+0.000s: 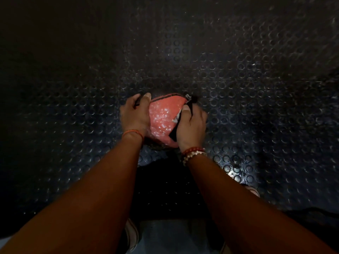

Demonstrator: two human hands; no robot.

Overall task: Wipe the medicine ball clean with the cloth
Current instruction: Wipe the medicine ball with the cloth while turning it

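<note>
A red medicine ball (164, 116) with black seams and whitish scuffs rests on the studded floor in the middle of the view. My left hand (134, 115) lies flat against the ball's left side, fingers curled over its top edge. My right hand (190, 125) presses a dark cloth (190, 104) against the ball's right side; the cloth's dark edges stick out above my fingers and below my palm. The ball's underside and both flanks are hidden by my hands.
Black rubber flooring (238, 79) with raised round studs spreads all around, dusty in patches. My shoes (132, 233) show at the bottom edge, another shoe tip (252, 190) at the right. The left side lies in deep shadow.
</note>
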